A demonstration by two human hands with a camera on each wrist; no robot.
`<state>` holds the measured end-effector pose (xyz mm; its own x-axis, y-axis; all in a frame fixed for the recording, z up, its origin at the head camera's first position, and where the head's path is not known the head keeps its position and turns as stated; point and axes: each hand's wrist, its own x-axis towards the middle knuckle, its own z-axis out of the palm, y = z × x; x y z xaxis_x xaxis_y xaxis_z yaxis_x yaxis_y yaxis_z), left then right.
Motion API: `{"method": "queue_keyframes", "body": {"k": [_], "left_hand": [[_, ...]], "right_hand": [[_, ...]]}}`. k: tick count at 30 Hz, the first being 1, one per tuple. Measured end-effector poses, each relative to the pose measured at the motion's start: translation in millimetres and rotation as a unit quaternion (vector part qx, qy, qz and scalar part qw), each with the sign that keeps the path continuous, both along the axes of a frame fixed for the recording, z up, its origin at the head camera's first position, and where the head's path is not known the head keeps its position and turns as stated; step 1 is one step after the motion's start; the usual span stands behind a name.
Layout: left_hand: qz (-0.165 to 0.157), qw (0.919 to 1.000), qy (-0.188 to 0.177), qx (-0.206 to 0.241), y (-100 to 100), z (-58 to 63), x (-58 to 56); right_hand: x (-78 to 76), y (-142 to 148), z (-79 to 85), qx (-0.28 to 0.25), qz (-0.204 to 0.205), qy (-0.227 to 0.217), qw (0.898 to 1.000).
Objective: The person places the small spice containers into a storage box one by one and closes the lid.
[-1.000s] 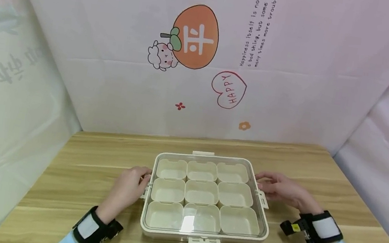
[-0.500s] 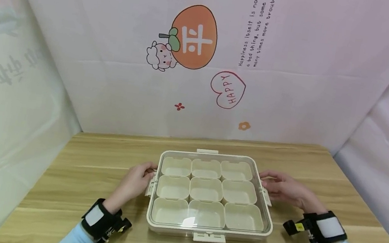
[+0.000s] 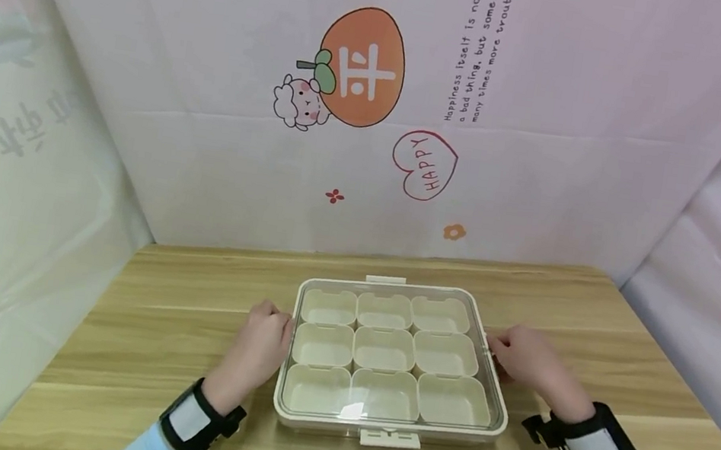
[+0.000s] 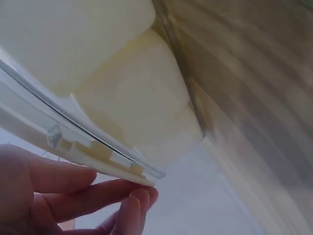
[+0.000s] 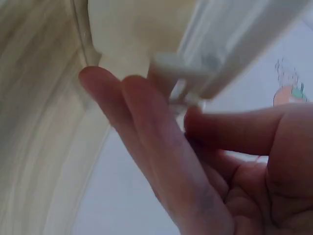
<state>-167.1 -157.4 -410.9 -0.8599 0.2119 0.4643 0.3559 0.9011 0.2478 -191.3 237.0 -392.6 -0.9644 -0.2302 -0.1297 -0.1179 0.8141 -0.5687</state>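
Note:
A clear box (image 3: 387, 430) with a cream-rimmed lid holds several cream cups (image 3: 384, 349) in rows. At the box's left side my left hand (image 3: 260, 345) has its fingers curled at the side latch; in the left wrist view, thumb and fingertips meet the edge of this cream latch (image 4: 105, 159). My right hand (image 3: 531, 360) is at the opposite side. In the right wrist view its thumb and fingers lie on either side of the right latch (image 5: 178, 78), which is blurred. Both side latches are mostly hidden by the hands in the head view.
The front latch (image 3: 390, 439) and back latch (image 3: 386, 280) stick out from the rim. Wood-grain table surface (image 3: 199, 287) surrounds the box. A printed white cloth (image 3: 238, 162) hangs behind it, with more cloth at both sides.
The box has shifted slightly right and back. Both hands have curled over the side latches, which stood out visibly before and are now mostly covered.

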Motion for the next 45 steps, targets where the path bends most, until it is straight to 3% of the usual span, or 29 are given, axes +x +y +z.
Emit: {"method": "queue_keyframes", "body": {"k": [12,19,24,28,31,35,39,45], "left_hand": [[0.000,0.9994,0.022,-0.027,4.4,-3.0,1.6],[-0.002,0.9992,0.032,-0.025,6.2,-2.7,1.7],[-0.003,0.9999,0.012,0.007,5.8,-2.0,2.3],[0.002,0.9979,-0.039,0.052,3.5,-1.8,1.4],[0.016,0.9879,-0.107,0.112,0.6,-1.9,0.4],[0.028,0.9665,-0.173,0.188,-2.4,-2.1,-1.8],[0.039,0.9515,-0.194,0.236,-5.1,-2.6,-5.6],[0.059,0.9460,-0.197,0.251,-7.8,-5.0,-9.3]], "right_hand": [[0.8,-2.8,5.2,0.013,0.017,0.001,1.000],[1.3,-6.1,3.5,0.062,0.015,0.043,0.997],[4.2,-9.7,5.1,0.061,0.013,0.061,0.996],[7.3,-11.3,9.7,0.020,0.007,0.017,1.000],[8.4,-13.6,10.7,0.006,0.006,-0.007,1.000],[9.6,-15.8,6.3,0.015,0.006,0.014,1.000],[11.6,-16.8,2.7,0.020,-0.002,0.039,0.999],[14.0,-19.1,2.2,0.029,0.001,0.051,0.998]]}}
